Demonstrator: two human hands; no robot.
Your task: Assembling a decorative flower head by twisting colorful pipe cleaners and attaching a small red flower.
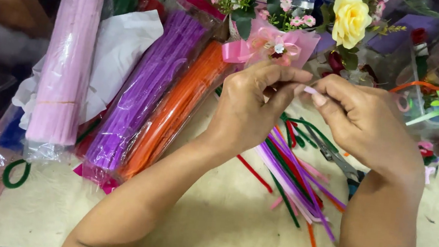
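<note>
pinching together above the work surface [229,225], the left hand [246,113] and the right hand [362,121] hold a short pale pink pipe cleaner piece [310,90] between their fingertips; only a small bit of it shows between the two hands, the rest is hidden by the fingers; both grips are narrow and closed on it, thumb against forefinger; the piece looks very light, soft and fuzzy outside with a thin wire inside (so it should bend easily and keep the bend), and i judge it is best taken near its ends, with the fingertips close together, because it is small and may slip; under the hands lies a loose pile of pipe cleaners [294,174] in purple, green, red and pink, and scissors [338,157] just beside the right wrist; to the left lie wrapped bundles, one purple [142,94], one orange [174,109], one pale pink [69,55]; behind the hands stands a small bouquet with a pink bow [268,43] and a yellow rose [351,17].
</note>
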